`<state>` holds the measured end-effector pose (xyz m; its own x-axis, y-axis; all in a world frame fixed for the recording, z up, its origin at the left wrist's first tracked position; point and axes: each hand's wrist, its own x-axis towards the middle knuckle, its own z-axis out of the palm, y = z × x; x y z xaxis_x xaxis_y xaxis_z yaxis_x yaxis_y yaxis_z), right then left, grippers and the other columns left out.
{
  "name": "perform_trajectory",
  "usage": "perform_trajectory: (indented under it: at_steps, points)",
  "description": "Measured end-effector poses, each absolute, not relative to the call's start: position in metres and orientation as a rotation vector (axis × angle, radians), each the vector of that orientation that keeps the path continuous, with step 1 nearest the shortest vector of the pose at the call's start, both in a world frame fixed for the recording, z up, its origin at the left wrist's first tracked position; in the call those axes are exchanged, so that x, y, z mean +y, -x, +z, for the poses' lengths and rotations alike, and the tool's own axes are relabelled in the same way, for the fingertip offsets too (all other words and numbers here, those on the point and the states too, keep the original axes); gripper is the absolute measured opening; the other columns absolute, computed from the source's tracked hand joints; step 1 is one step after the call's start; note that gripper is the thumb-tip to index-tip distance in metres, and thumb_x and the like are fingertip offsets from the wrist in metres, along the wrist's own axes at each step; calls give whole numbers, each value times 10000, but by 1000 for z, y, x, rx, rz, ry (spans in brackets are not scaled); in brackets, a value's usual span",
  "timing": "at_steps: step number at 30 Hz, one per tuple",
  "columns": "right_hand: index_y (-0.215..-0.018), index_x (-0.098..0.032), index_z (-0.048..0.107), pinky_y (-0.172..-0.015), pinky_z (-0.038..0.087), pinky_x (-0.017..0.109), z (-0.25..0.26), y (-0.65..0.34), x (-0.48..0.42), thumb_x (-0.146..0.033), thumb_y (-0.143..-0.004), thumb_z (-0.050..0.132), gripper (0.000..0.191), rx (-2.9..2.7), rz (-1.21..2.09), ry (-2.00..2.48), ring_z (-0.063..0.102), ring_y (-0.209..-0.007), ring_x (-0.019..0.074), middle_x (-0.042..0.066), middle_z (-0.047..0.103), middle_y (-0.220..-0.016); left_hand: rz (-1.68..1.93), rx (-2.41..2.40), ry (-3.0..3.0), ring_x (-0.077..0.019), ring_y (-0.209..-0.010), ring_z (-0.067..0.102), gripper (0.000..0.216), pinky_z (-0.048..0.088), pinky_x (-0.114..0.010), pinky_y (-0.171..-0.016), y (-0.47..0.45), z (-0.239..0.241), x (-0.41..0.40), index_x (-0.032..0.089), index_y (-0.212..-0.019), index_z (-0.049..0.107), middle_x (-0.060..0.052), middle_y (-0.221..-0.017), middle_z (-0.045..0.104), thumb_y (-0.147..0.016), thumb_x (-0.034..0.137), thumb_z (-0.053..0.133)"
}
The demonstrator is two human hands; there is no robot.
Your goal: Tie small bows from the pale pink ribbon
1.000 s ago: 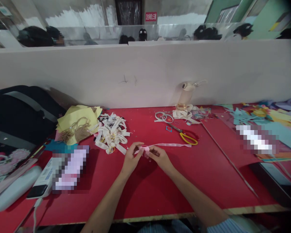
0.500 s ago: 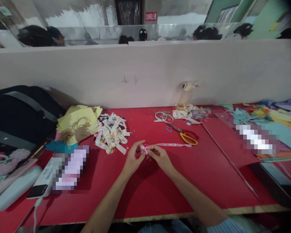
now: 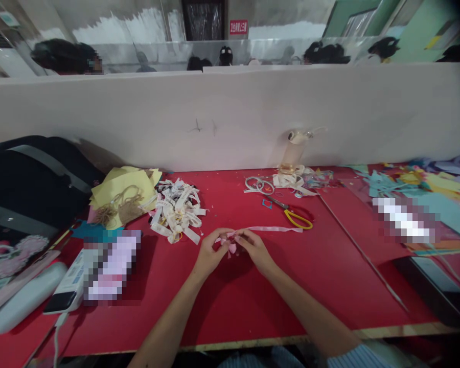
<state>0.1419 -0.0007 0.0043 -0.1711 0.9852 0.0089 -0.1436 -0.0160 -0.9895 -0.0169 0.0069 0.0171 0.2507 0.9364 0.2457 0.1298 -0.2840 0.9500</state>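
Observation:
Over the middle of the red table [image 3: 329,286], my left hand [image 3: 209,253] and my right hand [image 3: 255,248] meet, fingers pinched together on a small pink ribbon [image 3: 230,242] folded between them. A long pale tail of the ribbon [image 3: 276,229] trails to the right across the table toward the yellow-handled scissors [image 3: 297,217]. Both hands are closed on the ribbon's folded part.
A heap of white ribbon scraps [image 3: 176,209] lies left of my hands, beside yellow paper with twine [image 3: 122,197]. A dark bag [image 3: 26,184] fills the far left. A glue bottle [image 3: 293,151] stands by the white partition [image 3: 230,117]. Coloured paper cutouts [image 3: 417,189] cover the right.
My hands have kept working the pink ribbon in place; the fingers have drawn closer together and the folded part sits slightly lower. Nothing else has moved.

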Motion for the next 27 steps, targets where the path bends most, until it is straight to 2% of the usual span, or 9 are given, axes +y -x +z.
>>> perform_trajectory:
  at_steps: [6, 10, 16, 21, 24, 27]
  points:
    - [-793, -197, 548, -569, 474, 258, 8, -140, -2, -416, -786, 617, 229, -1270, 1430, 973, 543, -586, 123, -13, 574, -683, 1145, 1032, -1722, -173, -944, 534, 351, 413, -327, -895, 16, 22, 6, 228, -1146, 566, -48, -1003, 589, -799, 187, 526]
    - [-808, -189, 555, -576, 477, 261, 6, -139, -2, -442, -796, 594, 255, -1307, 1403, 1008, 541, -586, 121, -7, 576, -688, 1168, 1011, -1739, -189, -1064, 493, 414, 370, -350, -957, 16, 22, 6, 239, -1204, 530, -62, -1155, 552, -797, 166, 522]
    - [-831, -188, 584, -574, 446, 247, 5, -140, -2, -405, -796, 609, 221, -1335, 1331, 1042, 530, -595, 119, -13, 567, -692, 1083, 950, -1671, -165, -916, 549, 427, 416, -323, -892, 17, 23, 7, 231, -1242, 497, -40, -975, 576, -817, 203, 527]
    - [-828, -185, 584, -577, 443, 249, 5, -143, 0, -412, -816, 584, 227, -1338, 1363, 1022, 524, -577, 118, -17, 570, -671, 1071, 948, -1642, -188, -1010, 537, 311, 390, -331, -932, 19, 24, 8, 218, -1141, 590, -62, -1065, 602, -857, 231, 465]
    - [-817, -185, 589, -575, 443, 245, 4, -143, 2, -425, -795, 603, 242, -1356, 1333, 1047, 521, -579, 120, -16, 567, -669, 1084, 978, -1599, -179, -969, 559, 294, 414, -317, -898, 19, 23, 8, 212, -1102, 608, -58, -1043, 622, -860, 223, 442]
    - [-861, -189, 610, -614, 454, 252, 2, -141, 2, -410, -772, 631, 239, -1393, 1289, 1061, 555, -666, 140, 13, 613, -784, 1108, 977, -1603, -173, -930, 575, 297, 429, -299, -864, 18, 21, 9, 209, -1076, 616, -48, -1001, 633, -809, 177, 490]
